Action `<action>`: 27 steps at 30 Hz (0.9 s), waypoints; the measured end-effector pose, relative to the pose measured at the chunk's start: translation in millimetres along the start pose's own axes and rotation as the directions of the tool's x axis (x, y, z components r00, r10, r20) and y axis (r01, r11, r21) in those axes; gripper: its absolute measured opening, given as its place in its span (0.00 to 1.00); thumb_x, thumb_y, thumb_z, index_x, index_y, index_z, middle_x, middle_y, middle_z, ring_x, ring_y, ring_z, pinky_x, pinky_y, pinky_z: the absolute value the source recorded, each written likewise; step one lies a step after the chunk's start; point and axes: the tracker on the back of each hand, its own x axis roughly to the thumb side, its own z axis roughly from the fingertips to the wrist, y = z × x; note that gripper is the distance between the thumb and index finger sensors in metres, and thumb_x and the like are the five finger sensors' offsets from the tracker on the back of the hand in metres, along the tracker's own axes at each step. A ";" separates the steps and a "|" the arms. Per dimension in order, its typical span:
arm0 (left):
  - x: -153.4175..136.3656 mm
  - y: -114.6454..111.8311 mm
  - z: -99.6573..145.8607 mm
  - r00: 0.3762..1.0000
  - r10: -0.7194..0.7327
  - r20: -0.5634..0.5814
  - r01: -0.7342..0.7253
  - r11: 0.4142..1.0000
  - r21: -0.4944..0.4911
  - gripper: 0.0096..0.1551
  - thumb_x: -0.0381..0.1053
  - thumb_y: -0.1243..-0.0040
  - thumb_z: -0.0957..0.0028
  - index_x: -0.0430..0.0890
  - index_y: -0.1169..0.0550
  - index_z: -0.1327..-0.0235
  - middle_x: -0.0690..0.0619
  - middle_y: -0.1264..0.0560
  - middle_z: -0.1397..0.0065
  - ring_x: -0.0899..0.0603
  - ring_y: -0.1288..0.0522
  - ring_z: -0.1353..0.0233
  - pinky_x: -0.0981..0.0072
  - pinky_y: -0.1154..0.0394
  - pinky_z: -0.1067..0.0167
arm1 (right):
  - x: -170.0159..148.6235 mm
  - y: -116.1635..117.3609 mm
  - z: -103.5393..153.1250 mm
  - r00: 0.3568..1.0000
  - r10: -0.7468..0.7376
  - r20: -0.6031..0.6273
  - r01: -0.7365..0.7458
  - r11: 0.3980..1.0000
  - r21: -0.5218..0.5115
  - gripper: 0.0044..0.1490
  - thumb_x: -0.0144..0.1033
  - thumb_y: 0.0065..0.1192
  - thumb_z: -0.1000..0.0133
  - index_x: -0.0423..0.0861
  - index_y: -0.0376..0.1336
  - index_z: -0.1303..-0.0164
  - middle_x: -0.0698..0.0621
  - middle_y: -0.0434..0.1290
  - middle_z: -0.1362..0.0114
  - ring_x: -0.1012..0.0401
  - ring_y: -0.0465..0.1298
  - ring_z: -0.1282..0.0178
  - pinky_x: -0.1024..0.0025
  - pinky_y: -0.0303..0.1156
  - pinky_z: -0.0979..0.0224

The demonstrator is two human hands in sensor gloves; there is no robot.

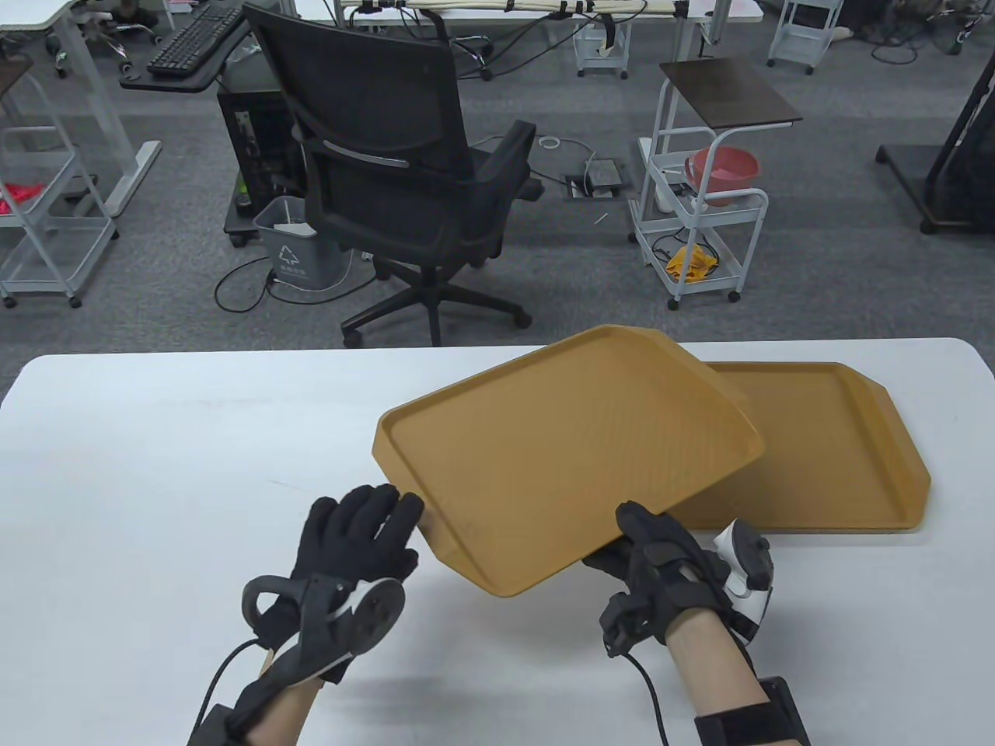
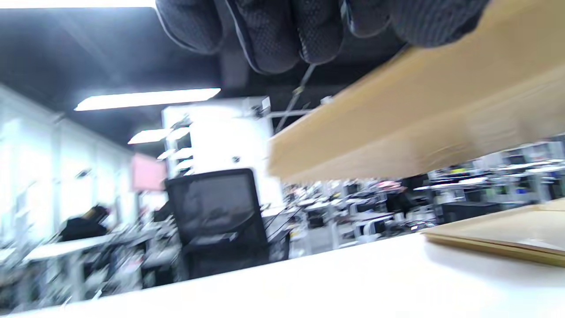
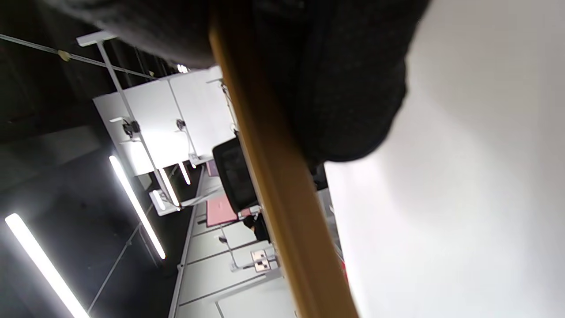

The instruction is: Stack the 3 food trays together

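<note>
1. A tan tray is held tilted above the white surface, at the centre of the table view.
2. The right hand clasps the tray's near edge at lower right, thumb on top; the right wrist view shows the rim between gloved fingers.
3. The left hand, fingers spread loose, touches the tray's near left corner.
4. More tan trays lie flat on the surface at right, partly under the raised one; how many, I cannot tell.
</note>
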 end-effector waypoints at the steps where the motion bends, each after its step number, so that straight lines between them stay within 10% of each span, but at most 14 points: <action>1: -12.0 -1.6 -4.8 0.996 0.034 -0.086 -0.039 0.997 -0.059 0.41 0.68 0.51 0.48 0.66 0.45 0.19 0.61 0.42 0.12 0.45 0.38 0.11 0.39 0.42 0.17 | 5.1 -5.0 0.2 1.000 0.003 0.020 -0.003 1.000 -0.016 0.38 0.38 0.54 0.37 0.30 0.46 0.28 0.32 0.70 0.34 0.46 0.84 0.43 0.63 0.84 0.45; 9: -53.8 -9.2 -9.2 0.945 -0.045 -0.322 -0.042 0.965 -0.258 0.50 0.74 0.57 0.49 0.59 0.54 0.15 0.54 0.53 0.09 0.35 0.53 0.09 0.32 0.53 0.18 | 38.6 -46.8 -0.9 0.990 0.044 0.132 -0.024 0.989 -0.148 0.40 0.36 0.52 0.36 0.27 0.42 0.27 0.30 0.68 0.33 0.44 0.82 0.41 0.60 0.83 0.43; 27: -56.8 0.0 -7.2 0.934 -0.049 -0.354 -0.041 0.969 -0.244 0.50 0.75 0.57 0.49 0.60 0.53 0.15 0.55 0.51 0.09 0.36 0.50 0.09 0.33 0.50 0.18 | 30.7 -151.1 -42.4 0.998 0.046 -0.034 -0.056 0.909 -0.414 0.37 0.39 0.49 0.33 0.34 0.40 0.24 0.35 0.64 0.27 0.47 0.80 0.33 0.62 0.81 0.35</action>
